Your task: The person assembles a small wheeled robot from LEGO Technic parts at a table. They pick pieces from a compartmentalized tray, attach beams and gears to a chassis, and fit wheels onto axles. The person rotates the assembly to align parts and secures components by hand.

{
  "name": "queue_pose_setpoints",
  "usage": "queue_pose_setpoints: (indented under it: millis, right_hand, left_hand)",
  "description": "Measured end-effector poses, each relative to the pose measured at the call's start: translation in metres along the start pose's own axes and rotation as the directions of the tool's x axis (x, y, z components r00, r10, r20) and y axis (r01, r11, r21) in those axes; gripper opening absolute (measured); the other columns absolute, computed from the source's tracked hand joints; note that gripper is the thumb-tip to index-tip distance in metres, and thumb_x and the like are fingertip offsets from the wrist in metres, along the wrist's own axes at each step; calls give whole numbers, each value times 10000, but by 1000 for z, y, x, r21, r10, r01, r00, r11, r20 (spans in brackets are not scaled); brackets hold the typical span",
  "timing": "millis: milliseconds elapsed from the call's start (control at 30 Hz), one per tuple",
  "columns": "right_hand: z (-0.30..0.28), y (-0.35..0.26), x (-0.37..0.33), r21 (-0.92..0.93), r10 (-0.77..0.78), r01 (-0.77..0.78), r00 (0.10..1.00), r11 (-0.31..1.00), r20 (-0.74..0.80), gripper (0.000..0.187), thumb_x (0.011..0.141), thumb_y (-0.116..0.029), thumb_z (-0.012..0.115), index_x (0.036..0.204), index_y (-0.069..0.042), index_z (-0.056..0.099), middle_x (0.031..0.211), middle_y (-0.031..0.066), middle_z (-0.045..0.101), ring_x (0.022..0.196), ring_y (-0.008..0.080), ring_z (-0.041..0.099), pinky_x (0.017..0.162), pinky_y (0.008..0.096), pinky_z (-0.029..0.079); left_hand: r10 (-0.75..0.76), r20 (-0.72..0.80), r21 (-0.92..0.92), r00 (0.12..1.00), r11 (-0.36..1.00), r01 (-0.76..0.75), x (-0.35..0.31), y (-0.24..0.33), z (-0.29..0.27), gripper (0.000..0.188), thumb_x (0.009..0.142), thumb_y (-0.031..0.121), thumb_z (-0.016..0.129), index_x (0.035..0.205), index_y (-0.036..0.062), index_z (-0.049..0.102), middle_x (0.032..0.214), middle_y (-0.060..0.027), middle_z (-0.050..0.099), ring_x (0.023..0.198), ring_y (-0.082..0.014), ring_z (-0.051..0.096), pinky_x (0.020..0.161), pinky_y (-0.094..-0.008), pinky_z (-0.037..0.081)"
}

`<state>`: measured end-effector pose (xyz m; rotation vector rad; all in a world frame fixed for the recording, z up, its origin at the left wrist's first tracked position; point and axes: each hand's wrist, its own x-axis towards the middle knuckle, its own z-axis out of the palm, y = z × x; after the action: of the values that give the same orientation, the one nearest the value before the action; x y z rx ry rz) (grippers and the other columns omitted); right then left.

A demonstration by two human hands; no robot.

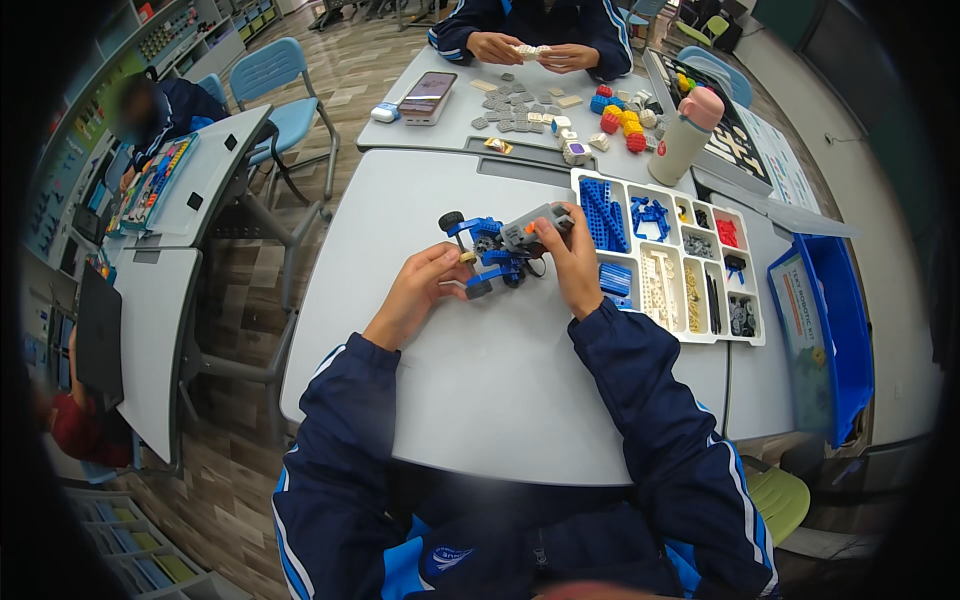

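toy car (490, 246) sits in a two-handed grip: left hand (420, 288) pinches its tan piece (467, 257), right hand (573, 265) clasps its grey box (522, 234), probably steadying it; parts tray (715, 338) lies just right, likely for easy reach.

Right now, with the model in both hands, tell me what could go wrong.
Squeezing the blue-and-gray model between the left hand and right hand might pop part of it loose. The right sleeve, close to the white parts tray, could jostle it. The bottle with the pink lid, standing beside the tray, might topple if bumped.
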<state>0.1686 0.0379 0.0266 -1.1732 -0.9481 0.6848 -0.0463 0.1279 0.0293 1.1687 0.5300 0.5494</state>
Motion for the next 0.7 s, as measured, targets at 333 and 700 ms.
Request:
queue_pose_setpoints:
  millis: [333, 700]
  right_hand:
    - [-3, -2, 1, -2, 45, -45, 999, 999, -16, 497, 941, -298, 667, 1278, -5, 448, 1051, 114, 669, 999, 170, 624, 873, 284, 481]
    - [-1, -4, 0, -17, 20, -20, 1000, 1000, -11, 470, 953, -316, 649, 1258, -9, 465, 1039, 95, 641, 948, 147, 609, 823, 270, 485]
  left_hand:
    - [37, -22, -81, 999, 996, -39, 1, 3, -7, 211, 973, 297, 575, 963, 87, 592, 993, -63, 635, 953, -184, 659, 791, -286, 511]
    - [-22, 9, -104, 1000, 994, 23, -1, 6, -4, 347, 946, 219, 649, 1201, -9, 589, 1146, -80, 613, 997, -161, 644, 836, -285, 543]
